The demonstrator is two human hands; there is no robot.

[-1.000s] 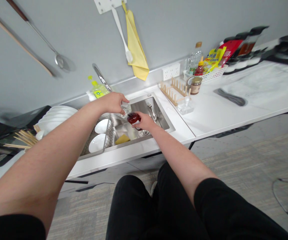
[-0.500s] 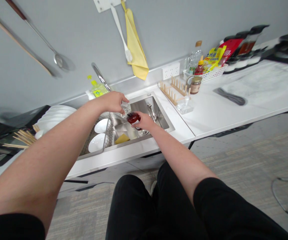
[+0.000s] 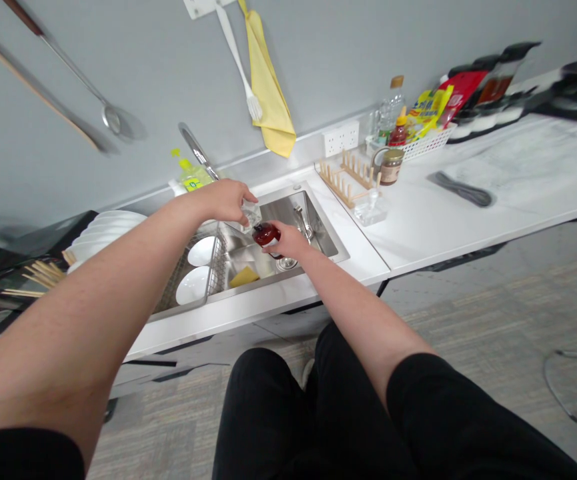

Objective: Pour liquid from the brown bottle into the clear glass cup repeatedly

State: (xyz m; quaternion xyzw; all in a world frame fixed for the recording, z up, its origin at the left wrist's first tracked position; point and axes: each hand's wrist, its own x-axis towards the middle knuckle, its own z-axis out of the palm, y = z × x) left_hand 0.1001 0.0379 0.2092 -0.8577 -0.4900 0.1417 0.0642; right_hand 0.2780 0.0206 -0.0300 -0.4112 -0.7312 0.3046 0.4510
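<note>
My left hand [image 3: 224, 201] is shut on a small clear glass container [image 3: 251, 215] above the sink's back edge. My right hand [image 3: 289, 241] grips a dark red glass bottle [image 3: 266, 235], tilted with its upper end towards the glass container. The two held objects are close together, and I cannot tell whether they touch. Below them lies the stainless steel sink [image 3: 288, 211], with a yellow sponge [image 3: 244, 277] on its floor.
A wire dish rack [image 3: 218, 273] holds white plates at the sink's left. Behind the sink stand a curved faucet [image 3: 197, 151] and a dish soap bottle [image 3: 189, 175]. To the right are a wooden plate rack [image 3: 343, 181], a glass dish [image 3: 371, 210] and a condiment basket [image 3: 421, 145].
The whole scene has drifted slightly up and left in view. Both hands keep hold of the same objects and stay in nearly the same place over the sink.
</note>
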